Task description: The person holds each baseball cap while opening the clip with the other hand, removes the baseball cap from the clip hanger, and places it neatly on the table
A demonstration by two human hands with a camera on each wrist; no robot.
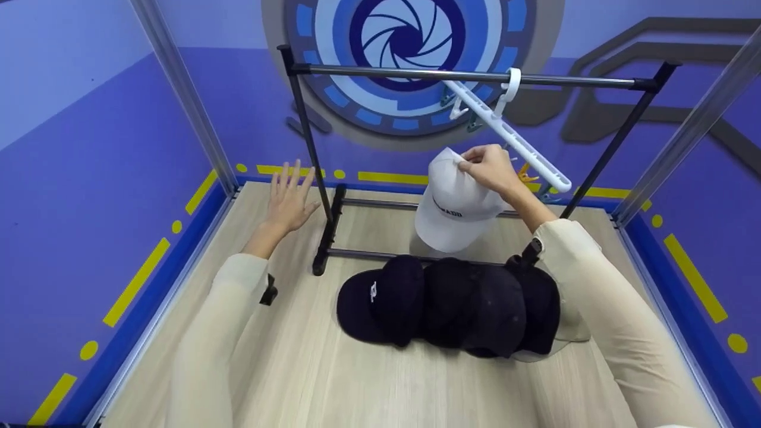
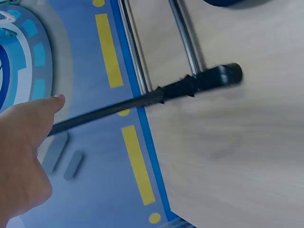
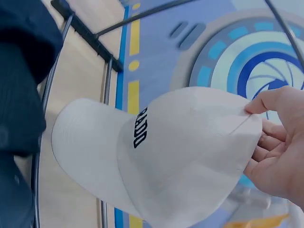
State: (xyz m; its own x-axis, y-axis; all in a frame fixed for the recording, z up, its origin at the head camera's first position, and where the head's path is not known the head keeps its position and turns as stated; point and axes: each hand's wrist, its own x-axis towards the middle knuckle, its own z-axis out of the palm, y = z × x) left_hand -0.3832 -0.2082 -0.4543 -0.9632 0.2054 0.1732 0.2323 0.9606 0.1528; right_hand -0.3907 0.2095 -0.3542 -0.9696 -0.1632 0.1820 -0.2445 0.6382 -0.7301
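My right hand (image 1: 490,169) pinches the crown of a white baseball cap (image 1: 458,202) between thumb and fingers. The cap hangs brim down, dark lettering on its front, as the right wrist view (image 3: 185,147) also shows. Just beside that hand, a white hanger bar (image 1: 517,139) with clips hooks over the rack's top rail (image 1: 380,72). My left hand (image 1: 290,199) is held out with fingers spread beside the rack's left post (image 1: 309,131), holding nothing. In the left wrist view only part of the left hand (image 2: 26,152) shows.
A row of overlapping dark caps (image 1: 458,306) lies on the wooden table (image 1: 368,386) in front of the rack, with a beige cap (image 1: 574,324) at its right end, partly behind my right sleeve. An orange clip (image 1: 526,173) hangs by the hanger bar. Purple-blue panels (image 1: 89,148) enclose the table.
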